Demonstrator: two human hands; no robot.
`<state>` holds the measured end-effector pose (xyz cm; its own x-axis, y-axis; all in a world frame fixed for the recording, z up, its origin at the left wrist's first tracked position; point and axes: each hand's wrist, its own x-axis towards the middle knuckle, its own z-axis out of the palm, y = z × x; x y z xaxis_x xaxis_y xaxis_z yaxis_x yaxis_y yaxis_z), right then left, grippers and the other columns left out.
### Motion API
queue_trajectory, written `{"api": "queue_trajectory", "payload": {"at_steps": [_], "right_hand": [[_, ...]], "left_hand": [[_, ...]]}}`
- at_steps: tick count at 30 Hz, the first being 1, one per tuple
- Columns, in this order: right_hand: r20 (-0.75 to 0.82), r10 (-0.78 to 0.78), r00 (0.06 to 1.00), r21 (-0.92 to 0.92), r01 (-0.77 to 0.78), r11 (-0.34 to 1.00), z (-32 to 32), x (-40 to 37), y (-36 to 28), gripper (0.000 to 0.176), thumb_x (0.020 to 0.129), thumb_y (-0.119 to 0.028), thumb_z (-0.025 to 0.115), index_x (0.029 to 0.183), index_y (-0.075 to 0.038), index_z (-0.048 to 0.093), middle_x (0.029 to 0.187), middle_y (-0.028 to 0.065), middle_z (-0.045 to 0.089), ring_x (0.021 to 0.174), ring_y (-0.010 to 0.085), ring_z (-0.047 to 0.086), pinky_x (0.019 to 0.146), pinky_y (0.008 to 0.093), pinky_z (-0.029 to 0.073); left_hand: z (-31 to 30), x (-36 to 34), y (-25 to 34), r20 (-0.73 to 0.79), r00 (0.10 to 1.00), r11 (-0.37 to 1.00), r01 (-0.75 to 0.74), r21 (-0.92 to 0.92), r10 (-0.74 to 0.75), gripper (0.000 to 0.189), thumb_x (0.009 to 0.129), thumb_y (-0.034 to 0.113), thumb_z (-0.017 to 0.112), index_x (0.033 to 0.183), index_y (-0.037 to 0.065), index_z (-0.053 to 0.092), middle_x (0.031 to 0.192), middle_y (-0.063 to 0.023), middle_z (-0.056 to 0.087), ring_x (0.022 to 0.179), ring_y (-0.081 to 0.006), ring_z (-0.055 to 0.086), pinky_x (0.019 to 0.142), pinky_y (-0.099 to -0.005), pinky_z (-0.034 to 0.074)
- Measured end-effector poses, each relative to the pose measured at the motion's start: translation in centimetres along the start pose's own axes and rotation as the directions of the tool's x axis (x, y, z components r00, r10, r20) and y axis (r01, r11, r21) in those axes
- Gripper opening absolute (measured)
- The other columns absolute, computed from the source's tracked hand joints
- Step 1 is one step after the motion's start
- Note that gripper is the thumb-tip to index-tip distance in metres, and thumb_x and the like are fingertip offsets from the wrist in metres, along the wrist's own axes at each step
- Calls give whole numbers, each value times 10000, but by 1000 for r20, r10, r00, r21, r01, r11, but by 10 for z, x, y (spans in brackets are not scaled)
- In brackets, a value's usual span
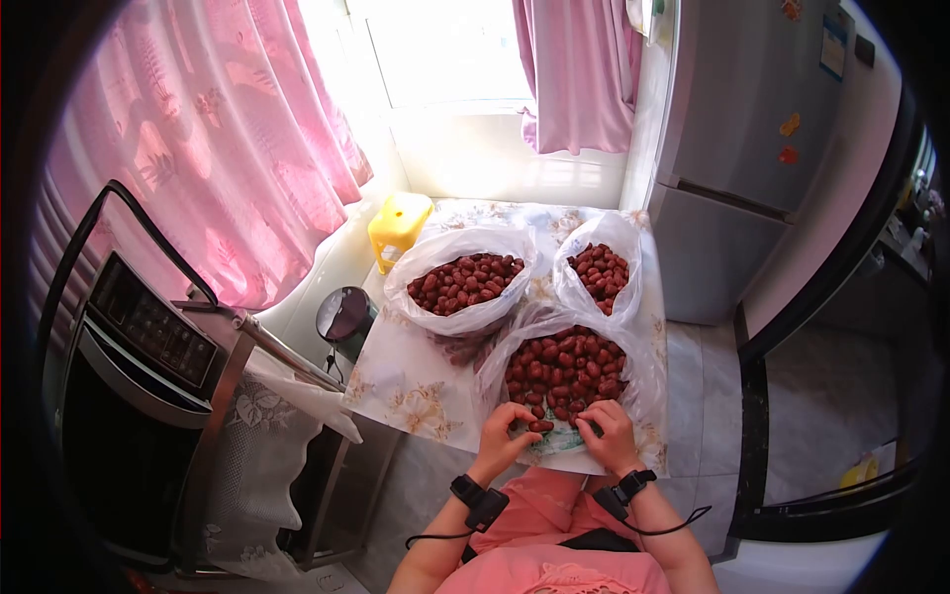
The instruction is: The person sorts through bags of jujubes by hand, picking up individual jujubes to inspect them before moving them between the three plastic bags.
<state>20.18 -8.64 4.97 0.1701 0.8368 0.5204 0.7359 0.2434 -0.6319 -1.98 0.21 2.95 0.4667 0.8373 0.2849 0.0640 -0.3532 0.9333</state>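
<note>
- Taking the near bag point(492, 376) as the clock's centre, we see it at the wearer's edge of the cloth-covered table point(421, 401), heaped with red dates point(564, 368). We judge it sits there so that both hands reach it without stretching.
- Its mouth is spread wide, probably so the fruit lies exposed. At six o'clock some green-printed plastic shows between the hands, with only a few dates beside it.
- We find the left-hand bag point(450, 325) at about half past ten and the right-hand bag point(634, 267) towards half past twelve. Both stand open and hold dates; being farther back, they seem placed to leave the front edge free for the hands.
- At half past seven, the left hand point(505, 436) is partly curled, thumb and forefinger brought together at a loose date point(541, 426). It appears lightly pinched, a hold that would suit so small a fruit.
- At five o'clock, the right hand point(609, 436) is also half curled, fingertips down at the heap's near edge, beside or touching dates. We cannot tell whether it grips one.
- We see both forearms angled inward, so the fingertips face each other across the printed plastic.
</note>
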Motion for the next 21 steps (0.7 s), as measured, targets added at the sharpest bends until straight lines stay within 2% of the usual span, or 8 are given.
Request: {"api": "queue_trajectory", "payload": {"at_steps": [3,7,9,12,16,18,19,21], "right_hand": [[1,9,1000,-5,-9,1000,0,0,0,106,813,-64,778,873,-33,696,919,106,668,917,323,654,815,426,536],[4,3,1000,-3,-3,1000,0,0,1,107,814,-64,779,877,-33,699,924,105,670,917,323,652,812,427,535],[1,-3,1000,-3,3,1000,0,0,2,107,814,-65,779,879,-33,700,924,105,670,915,323,652,811,427,535],[-2,-13,1000,-6,13,1000,0,0,2,105,816,-66,779,880,-35,701,923,104,670,912,322,651,808,426,534],[10,-1,1000,1,1,1000,0,-1,2,100,822,-67,780,880,-33,706,920,105,671,913,319,652,809,418,533],[12,7,1000,-6,-7,1000,-1,-1,2,99,825,-67,783,883,-30,712,920,105,674,916,315,654,811,409,534],[8,-7,1000,-3,7,1000,0,-2,4,98,825,-68,782,882,-30,713,922,105,675,914,315,654,809,409,534],[-1,-18,1000,0,18,1000,0,-2,4,96,826,-69,782,882,-31,713,924,105,676,912,315,653,806,408,534]], "left_hand": [[1,0,-5,14,1000,1000,-7,-20,8,323,752,72,875,1002,39,672,998,-38,666,940,-177,629,829,-296,477],[1,0,1,6,1000,1000,-29,8,29,326,753,83,881,1002,39,674,1004,-42,670,943,-182,632,827,-298,480],[2,1,4,-14,1000,1000,-17,24,18,305,734,63,861,981,39,683,980,-60,669,925,-235,643,802,-337,505],[2,1,2,-18,1000,999,-10,35,11,318,732,79,869,988,40,685,977,-64,668,924,-241,644,797,-340,503],[1,0,2,-12,1000,999,-28,41,28,294,779,52,849,1021,40,684,976,-48,677,935,-201,650,816,-322,516],[1,0,3,-12,985,932,162,-324,-175,248,843,-11,793,1058,31,676,1012,-37,670,965,-156,645,854,-301,527],[-3,5,10,-8,986,932,157,-325,-168,248,843,-11,793,1058,31,676,1012,-37,670,965,-156,645,854,-301,527],[-20,17,39,-136,983,916,59,-397,-122,228,882,-69,737,1082,17,668,1047,-35,647,978,-127,638,886,-285,530]]}}
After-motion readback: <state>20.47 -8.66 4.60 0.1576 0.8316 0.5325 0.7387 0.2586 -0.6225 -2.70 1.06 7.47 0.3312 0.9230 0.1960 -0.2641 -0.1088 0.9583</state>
